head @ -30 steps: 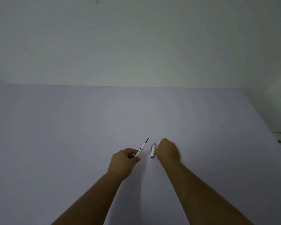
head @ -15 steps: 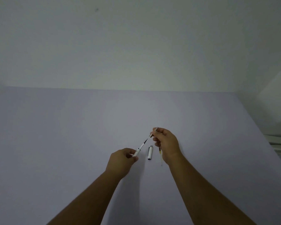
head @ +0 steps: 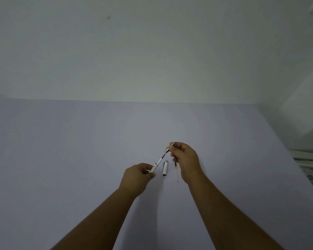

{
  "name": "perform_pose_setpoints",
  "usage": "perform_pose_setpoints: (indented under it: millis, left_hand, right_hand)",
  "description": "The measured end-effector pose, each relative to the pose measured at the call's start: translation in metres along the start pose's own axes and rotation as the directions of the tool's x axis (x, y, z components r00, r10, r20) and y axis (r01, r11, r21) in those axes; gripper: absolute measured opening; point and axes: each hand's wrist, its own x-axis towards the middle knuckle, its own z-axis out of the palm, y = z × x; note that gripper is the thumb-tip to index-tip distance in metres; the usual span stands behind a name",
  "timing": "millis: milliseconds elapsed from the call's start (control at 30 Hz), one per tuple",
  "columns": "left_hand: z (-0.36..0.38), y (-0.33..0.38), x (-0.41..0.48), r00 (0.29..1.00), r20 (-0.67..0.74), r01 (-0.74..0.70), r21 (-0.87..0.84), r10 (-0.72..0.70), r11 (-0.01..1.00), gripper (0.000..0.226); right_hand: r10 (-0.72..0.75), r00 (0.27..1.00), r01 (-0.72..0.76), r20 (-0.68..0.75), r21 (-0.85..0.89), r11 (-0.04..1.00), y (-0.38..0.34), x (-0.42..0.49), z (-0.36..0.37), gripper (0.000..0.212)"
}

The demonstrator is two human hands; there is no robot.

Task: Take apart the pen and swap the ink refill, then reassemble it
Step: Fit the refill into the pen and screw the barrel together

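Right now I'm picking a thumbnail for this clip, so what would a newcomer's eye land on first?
The two hands meeting near the middle of the pale table: the left hand holds the white pen barrel angled up, its dark refill tip pointing at a small metal piece pinched in the right hand. Between the hands a white cap lies flat, and a spare refill lies beside the right hand.
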Motion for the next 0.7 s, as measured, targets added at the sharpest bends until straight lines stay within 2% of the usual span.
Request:
perform_pose_setpoints:
  millis: [100,333,567,633,700]
  left_hand:
    - [0.001,0.0,-0.003,1.0,0.004,-0.005,0.003,0.005,1.0,0.019]
    - [0.002,0.007,-0.008,0.999,0.0,-0.034,0.021,0.034,0.999,0.02]
    - [0.005,0.011,-0.012,0.998,-0.02,-0.055,0.012,0.055,0.998,0.023]
    - [0.006,0.01,-0.013,0.998,-0.024,-0.059,0.022,0.06,0.998,0.024]
    - [0.006,0.01,-0.015,0.997,-0.027,-0.065,0.038,0.066,0.997,0.026]
  right_hand:
    - [-0.01,1.0,0.01,-0.012,0.011,1.0,-0.003,-0.003,-0.004,0.008]
    - [-0.021,0.998,0.025,0.066,-0.057,0.998,-0.004,-0.012,-0.007,0.01]
    - [-0.057,0.974,0.095,0.218,-0.169,0.981,0.0,-0.03,-0.003,0.012]
    - [-0.039,0.978,0.081,0.204,-0.2,0.976,0.001,-0.033,-0.001,0.003]
    - [-0.022,0.985,0.066,0.169,-0.262,0.963,0.003,-0.034,0.001,0.015]
